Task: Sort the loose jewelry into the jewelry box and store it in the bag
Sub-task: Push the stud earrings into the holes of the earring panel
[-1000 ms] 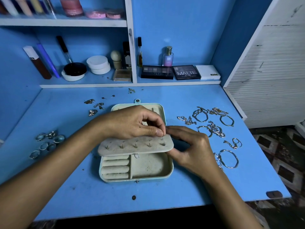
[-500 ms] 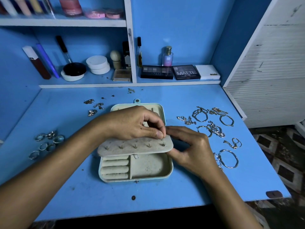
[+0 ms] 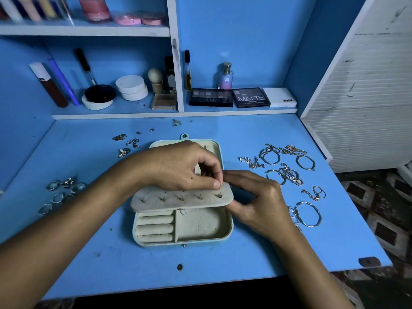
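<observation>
A pale green jewelry box [image 3: 228,230] lies open in the middle of the blue desk. Its beige earring flap [image 3: 178,202] stands lifted over the lower tray, with several stud posts poking through it. My left hand [image 3: 180,168] pinches the flap's top right edge between thumb and forefinger. My right hand [image 3: 260,204] holds the flap's right end, fingertips meeting the left hand's. Whether a stud sits between the fingertips is hidden. Loose earrings [image 3: 127,144] lie at the back left, rings [image 3: 62,192] at the far left, bracelets and chains [image 3: 287,172] on the right. No bag is in view.
Shelves behind the desk hold makeup palettes [image 3: 229,98], a perfume bottle [image 3: 225,76], round compacts [image 3: 131,86] and tubes. A white slatted panel [image 3: 365,85] stands at the right. The desk's front edge runs close below the box.
</observation>
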The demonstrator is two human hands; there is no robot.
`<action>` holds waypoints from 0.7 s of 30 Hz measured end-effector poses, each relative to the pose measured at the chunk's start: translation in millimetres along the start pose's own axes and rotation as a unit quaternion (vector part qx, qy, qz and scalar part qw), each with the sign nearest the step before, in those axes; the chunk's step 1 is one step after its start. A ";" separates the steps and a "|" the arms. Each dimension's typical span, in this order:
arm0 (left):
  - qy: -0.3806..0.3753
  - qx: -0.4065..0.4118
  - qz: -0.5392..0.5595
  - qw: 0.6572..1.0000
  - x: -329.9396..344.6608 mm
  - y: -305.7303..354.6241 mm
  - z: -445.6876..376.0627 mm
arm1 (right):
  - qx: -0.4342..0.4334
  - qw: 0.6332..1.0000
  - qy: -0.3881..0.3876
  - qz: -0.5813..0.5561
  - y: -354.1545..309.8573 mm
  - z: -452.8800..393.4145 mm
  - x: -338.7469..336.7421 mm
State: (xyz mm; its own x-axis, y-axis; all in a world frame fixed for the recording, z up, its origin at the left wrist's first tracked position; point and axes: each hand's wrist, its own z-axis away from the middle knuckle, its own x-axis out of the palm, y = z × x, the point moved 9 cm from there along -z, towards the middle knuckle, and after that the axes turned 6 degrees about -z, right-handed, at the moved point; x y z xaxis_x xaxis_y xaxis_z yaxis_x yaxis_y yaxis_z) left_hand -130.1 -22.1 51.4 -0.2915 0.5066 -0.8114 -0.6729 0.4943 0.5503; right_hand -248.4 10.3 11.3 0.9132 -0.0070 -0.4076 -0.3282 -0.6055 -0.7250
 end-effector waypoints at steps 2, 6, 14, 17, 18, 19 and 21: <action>-0.002 -0.007 -0.015 1.000 -1.2 1.3 -0.8 | -0.001 1.000 0.001 0.000 -0.3 0.0 -0.4; -0.021 -0.016 -0.030 0.999 1.8 3.6 -3.2 | -0.004 1.000 0.000 0.003 -1.5 -0.2 0.2; -0.040 -0.015 -0.047 0.998 2.5 7.7 -2.5 | -0.013 1.000 0.000 0.006 -3.6 0.9 -0.3; -0.032 -0.020 -0.051 0.998 -1.2 9.4 -2.8 | -0.012 1.000 0.001 0.005 -2.7 0.5 -0.3; -0.028 -0.024 -0.052 0.998 -2.7 9.9 -3.3 | -0.009 1.000 0.002 0.004 -2.1 0.3 -0.5; -0.024 -0.026 -0.054 0.998 -3.9 10.3 -4.1 | -0.008 1.000 0.004 0.003 -1.8 0.1 -0.8; -0.021 -0.029 -0.060 0.998 -5.2 11.5 -5.2 | -0.008 1.000 0.006 0.003 -2.1 -0.1 -0.7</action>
State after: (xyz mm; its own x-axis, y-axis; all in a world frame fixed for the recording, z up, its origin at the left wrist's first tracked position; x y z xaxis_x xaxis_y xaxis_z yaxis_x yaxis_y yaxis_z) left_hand -139.9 -22.7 60.9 -0.1791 0.4753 -0.8614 -0.7396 0.5123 0.4365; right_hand -248.3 11.5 13.1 0.9140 -0.0201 -0.4053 -0.3300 -0.6180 -0.7136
